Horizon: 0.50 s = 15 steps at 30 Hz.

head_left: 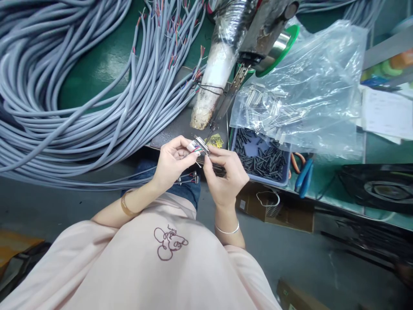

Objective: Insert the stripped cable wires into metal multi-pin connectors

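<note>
Between my two hands is a small metal multi-pin connector [201, 144], held near the bench's front edge. My left hand [174, 161] pinches thin coloured wires [196, 150] at the connector's near side; a fingertip of this hand looks wrapped in white. My right hand [227, 170] has its thumb and fingers closed on the connector's right end. Just beyond it, a soldering iron [237, 82] points its tip down toward the connector, with a gap between. Beside the iron hangs a white tube [211, 88] wrapped in clear film. The exact contact of wires and pins is too small to tell.
Grey cables [106, 103] with stripped ends cover the left. On the right are a tray [284, 178] of short black tubes, a plastic bag [309, 90] of metal parts, a green-rimmed solder spool [292, 41], blue-handled pliers [303, 178] and a black fan [380, 188]. Connectors [195, 177] rest over my lap.
</note>
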Each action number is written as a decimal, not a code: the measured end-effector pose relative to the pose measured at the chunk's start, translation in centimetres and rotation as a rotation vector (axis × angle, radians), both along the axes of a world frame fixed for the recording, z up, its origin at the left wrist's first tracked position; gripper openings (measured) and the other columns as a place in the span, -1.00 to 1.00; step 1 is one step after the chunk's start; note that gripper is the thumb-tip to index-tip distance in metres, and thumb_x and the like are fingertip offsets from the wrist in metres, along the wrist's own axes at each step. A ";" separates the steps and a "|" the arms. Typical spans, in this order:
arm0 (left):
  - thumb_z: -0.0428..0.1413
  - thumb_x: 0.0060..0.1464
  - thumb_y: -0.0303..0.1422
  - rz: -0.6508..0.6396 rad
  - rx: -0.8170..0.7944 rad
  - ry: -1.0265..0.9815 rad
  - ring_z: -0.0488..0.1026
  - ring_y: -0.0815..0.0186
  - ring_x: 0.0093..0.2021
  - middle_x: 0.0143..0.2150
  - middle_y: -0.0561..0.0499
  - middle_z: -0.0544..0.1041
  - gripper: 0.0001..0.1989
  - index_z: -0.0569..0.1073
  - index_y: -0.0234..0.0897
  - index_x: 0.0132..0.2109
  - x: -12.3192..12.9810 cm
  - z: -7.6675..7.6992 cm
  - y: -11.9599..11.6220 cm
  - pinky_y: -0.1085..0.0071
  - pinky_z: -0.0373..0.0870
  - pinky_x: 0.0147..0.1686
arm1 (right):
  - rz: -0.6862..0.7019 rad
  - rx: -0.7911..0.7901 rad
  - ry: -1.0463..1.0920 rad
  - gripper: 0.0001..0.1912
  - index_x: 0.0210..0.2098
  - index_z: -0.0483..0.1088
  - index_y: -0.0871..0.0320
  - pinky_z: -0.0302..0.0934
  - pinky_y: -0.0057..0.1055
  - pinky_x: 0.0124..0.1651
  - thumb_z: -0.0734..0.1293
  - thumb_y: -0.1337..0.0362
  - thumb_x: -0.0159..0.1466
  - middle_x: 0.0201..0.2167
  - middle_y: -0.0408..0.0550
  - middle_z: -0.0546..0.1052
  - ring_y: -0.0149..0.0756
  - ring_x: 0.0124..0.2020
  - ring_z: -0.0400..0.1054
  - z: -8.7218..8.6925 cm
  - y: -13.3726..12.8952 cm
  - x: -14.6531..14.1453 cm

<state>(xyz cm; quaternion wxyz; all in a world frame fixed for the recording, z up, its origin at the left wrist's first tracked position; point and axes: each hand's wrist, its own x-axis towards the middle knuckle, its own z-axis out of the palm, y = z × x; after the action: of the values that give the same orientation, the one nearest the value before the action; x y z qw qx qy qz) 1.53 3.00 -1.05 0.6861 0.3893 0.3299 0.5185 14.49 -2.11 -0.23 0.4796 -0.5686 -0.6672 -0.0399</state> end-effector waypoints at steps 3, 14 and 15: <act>0.35 -0.13 -0.51 0.014 0.025 0.006 0.31 0.62 -0.58 -0.37 0.10 0.56 -0.79 0.43 -0.30 -0.44 0.1 0.0 0.1 0.66 0.32 -0.55 | 0.006 0.002 0.004 -0.81 -0.34 0.40 0.09 0.51 -0.41 -0.14 0.43 0.48 0.27 -0.24 -0.12 0.68 -0.36 -0.20 0.62 -0.1 0.1 0.1; 0.36 -0.12 -0.43 0.035 0.026 0.057 0.28 0.61 -0.59 -0.36 0.10 0.56 -0.74 0.39 -0.28 -0.43 0.4 0.1 0.8 0.62 0.34 -0.55 | 0.028 -0.008 0.038 -0.83 -0.35 0.40 0.07 0.50 -0.35 -0.14 0.43 0.45 0.28 -0.26 -0.16 0.67 -0.32 -0.20 0.62 0.0 0.8 0.6; 0.37 -0.12 -0.42 0.031 0.022 0.069 0.29 0.60 -0.58 -0.36 0.10 0.56 -0.74 0.39 -0.28 -0.43 0.4 0.1 0.8 0.62 0.33 -0.54 | 0.026 -0.012 0.038 -0.84 -0.35 0.41 0.07 0.50 -0.34 -0.15 0.42 0.44 0.29 -0.27 -0.15 0.67 -0.31 -0.20 0.62 0.0 0.9 0.6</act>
<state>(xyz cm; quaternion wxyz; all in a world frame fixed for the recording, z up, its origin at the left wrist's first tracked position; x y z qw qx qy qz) 1.91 3.83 -0.95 0.6619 0.4093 0.3537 0.5189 15.11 -1.20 -0.24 0.4891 -0.5633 -0.6657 -0.0190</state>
